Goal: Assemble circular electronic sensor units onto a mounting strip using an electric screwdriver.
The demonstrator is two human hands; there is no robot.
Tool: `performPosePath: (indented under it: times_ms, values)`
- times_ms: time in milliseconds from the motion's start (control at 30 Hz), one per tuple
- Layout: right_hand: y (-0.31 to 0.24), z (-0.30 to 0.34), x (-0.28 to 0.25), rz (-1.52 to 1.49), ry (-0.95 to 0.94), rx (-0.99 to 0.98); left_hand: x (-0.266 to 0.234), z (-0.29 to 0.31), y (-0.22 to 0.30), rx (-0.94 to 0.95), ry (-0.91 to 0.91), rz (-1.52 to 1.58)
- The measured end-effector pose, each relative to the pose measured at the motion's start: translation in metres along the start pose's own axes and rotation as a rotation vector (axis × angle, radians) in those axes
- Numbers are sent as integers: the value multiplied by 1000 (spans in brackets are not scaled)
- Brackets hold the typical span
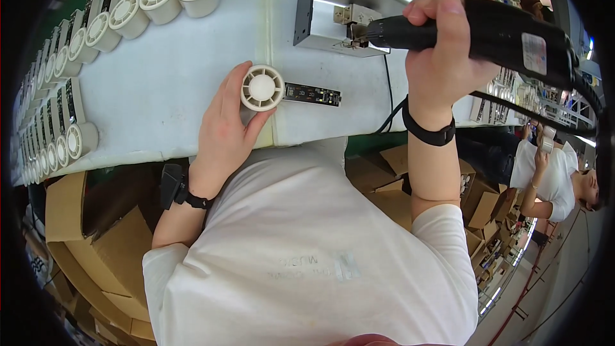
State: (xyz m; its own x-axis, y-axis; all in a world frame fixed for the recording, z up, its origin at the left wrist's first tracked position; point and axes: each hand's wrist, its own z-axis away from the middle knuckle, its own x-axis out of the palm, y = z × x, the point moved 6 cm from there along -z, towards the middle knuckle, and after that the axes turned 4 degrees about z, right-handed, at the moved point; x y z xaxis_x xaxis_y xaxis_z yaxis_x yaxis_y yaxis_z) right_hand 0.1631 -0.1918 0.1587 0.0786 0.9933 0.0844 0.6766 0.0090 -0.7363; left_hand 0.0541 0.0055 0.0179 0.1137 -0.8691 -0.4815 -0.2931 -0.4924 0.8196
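Note:
My left hand point(225, 122) is closed round a white round housing point(262, 87) with a vented, spoked top, near the table's front edge. From the housing a narrow black circuit board strip point(312, 94) with small components sticks out to the right. My right hand point(441, 57) grips a thick black electric screwdriver point(512, 38), held level, its nose pointing left. The nose meets the front of a silver metal box point(378, 3), which looks like a screw feeder, at its small brass-coloured outlet point(359, 29). The exact contact of the bit is too small to tell.
Rows of similar white housings point(160, 0) with strips line the table's left side. A black cable point(394, 115) hangs by the feeder; another trails from the screwdriver. Cardboard boxes point(109, 256) stand below the table point(173, 90). At right, another person point(544, 166) holds a white part.

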Motion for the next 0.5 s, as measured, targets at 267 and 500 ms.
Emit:
performPosePath:
  times_ms: [267, 500]
  values:
    - [11, -3, 5, 100, -67, 69, 0, 1, 1, -28, -3, 22]
    - [-10, 26, 11, -114, -115, 213, -2, 0, -2, -26, 12, 15]
